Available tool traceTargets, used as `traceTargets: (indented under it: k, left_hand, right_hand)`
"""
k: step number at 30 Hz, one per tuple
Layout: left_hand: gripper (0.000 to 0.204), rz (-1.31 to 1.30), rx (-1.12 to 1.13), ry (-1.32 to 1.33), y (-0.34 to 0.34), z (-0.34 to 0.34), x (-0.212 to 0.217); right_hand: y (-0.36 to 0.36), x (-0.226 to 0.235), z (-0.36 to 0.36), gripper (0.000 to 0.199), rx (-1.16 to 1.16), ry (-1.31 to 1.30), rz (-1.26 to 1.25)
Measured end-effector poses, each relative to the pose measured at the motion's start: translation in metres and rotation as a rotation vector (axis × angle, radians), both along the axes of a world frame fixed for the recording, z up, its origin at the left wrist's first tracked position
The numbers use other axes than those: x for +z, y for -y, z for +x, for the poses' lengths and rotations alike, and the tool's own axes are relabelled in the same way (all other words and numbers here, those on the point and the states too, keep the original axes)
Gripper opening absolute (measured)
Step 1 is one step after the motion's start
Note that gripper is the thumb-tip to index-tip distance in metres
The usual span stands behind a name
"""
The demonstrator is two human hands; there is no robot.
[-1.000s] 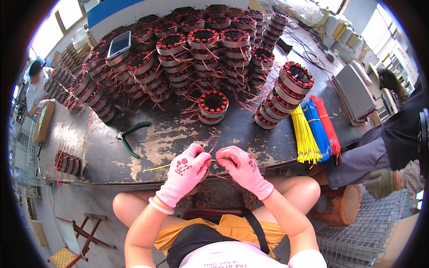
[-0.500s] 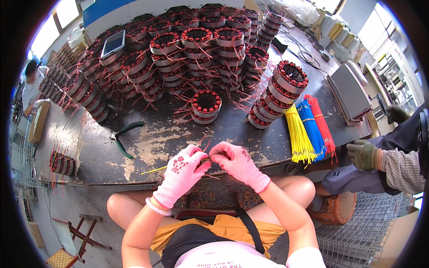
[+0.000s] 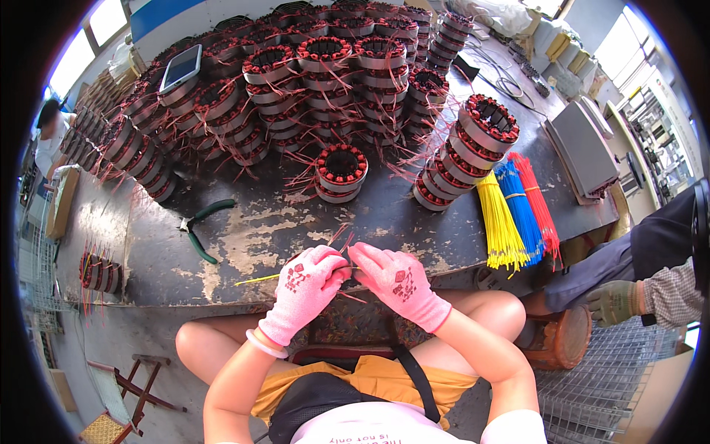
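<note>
Both my hands wear pink gloves and meet at the front edge of the table. My left hand (image 3: 305, 285) is closed, with a thin yellow wire (image 3: 257, 280) running out past its left side. Against its fingertips, the fingers of my right hand (image 3: 399, 285) are pinched together, and what they hold is hidden. Thin reddish wires (image 3: 341, 235) poke out above and below the fingers. Beyond my hands stands a short stack of wound stator rings (image 3: 341, 177) with red coils and loose wire ends. Green-handled pliers (image 3: 201, 222) lie spread to the left.
Many stacks of stators (image 3: 325, 66) fill the back of the table (image 3: 163, 259); a tall one (image 3: 473, 140) leans at right. Yellow (image 3: 503, 226), blue (image 3: 521, 214) and red wire bundles (image 3: 538, 203) lie beside it. Another person's gloved hand (image 3: 615, 302) is at far right.
My right hand has turned, its fingers now straighter against the left hand's fingertips. At far right, the other person's gloved hand has moved down, and their second hand is out of sight.
</note>
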State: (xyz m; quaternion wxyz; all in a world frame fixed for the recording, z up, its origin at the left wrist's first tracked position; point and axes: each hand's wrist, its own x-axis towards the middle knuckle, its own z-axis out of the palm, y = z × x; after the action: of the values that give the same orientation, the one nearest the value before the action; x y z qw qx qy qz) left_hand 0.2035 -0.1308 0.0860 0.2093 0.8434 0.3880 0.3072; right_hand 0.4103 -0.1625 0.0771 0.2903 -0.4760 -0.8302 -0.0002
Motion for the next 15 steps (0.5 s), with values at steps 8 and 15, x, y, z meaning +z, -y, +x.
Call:
traceTargets:
  k: [8, 15]
  left_hand:
    - [0.013, -0.029, -0.018, -0.045, -0.001, -0.003, 0.004]
    - [0.014, -0.046, 0.003, -0.031, -0.001, -0.004, 0.002]
  right_hand:
    - [-0.02, 0.014, -0.003, 0.02, -0.026, -0.837, -1.355]
    - [-0.011, 0.017, 0.002, 0.03, 0.119, -0.058, -0.191]
